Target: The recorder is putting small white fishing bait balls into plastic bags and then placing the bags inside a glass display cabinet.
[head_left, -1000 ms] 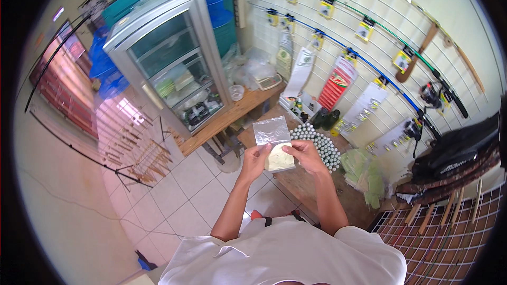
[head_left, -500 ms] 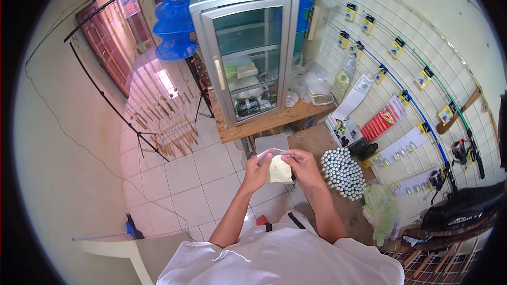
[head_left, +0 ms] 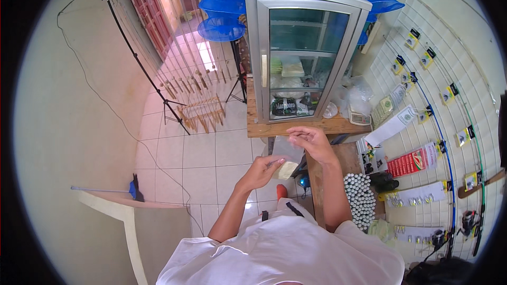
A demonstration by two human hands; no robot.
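A clear plastic bag (head_left: 285, 171) with something flat and pale yellow in its lower part hangs in front of my body. My left hand (head_left: 259, 172) is closed on the bag's left side, thumb on top. Higher up and to the right, my right hand (head_left: 316, 144) has its fingers curled together at the loose upper plastic, which is thin and hard to see there. What exactly the contents are, I cannot make out.
Ahead stands a glass-fronted cabinet (head_left: 301, 53) on a wooden table (head_left: 259, 128). At right, many white-capped small bottles (head_left: 360, 200) stand below a wire wall rack with fishing rods and packets. Blue net baskets (head_left: 222, 29) hang left of the cabinet; a rod stand (head_left: 145, 68) is farther left.
My right hand has moved up and away from the left, to the bag's upper end. The bag has tilted, its contents lower beside my left hand. The view has swung left.
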